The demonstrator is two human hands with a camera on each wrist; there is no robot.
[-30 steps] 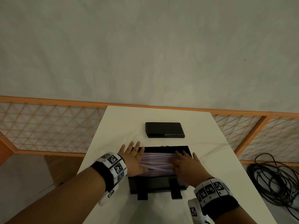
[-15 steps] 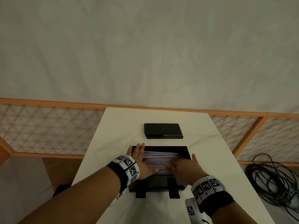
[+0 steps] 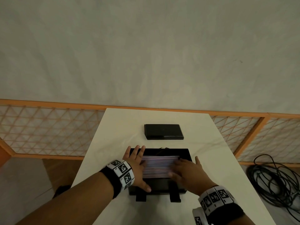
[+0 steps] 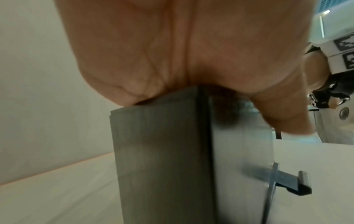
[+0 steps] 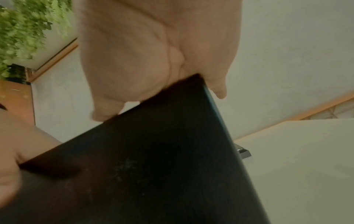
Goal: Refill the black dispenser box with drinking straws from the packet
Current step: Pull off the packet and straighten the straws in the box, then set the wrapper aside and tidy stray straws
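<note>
step: level straws (image 3: 159,166) in dispenser box (image 3: 186,154) | left hand (image 3: 135,166), right hand (image 3: 186,171): flat, gripping nothing | tip: press evenly between palms

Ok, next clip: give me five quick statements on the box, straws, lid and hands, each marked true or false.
1. The black dispenser box stands open with straws lying inside. True.
2. The lid sits closed on the box. False: it lies apart on the table, beyond the box.
3. Both hands lie flat over the straws, the left hand at one end, the right hand at the other. True.
4. The right hand holds a straw packet. False: no packet is in view.
5. A coil of black cable lies on the table. False: it lies on the floor.
</note>
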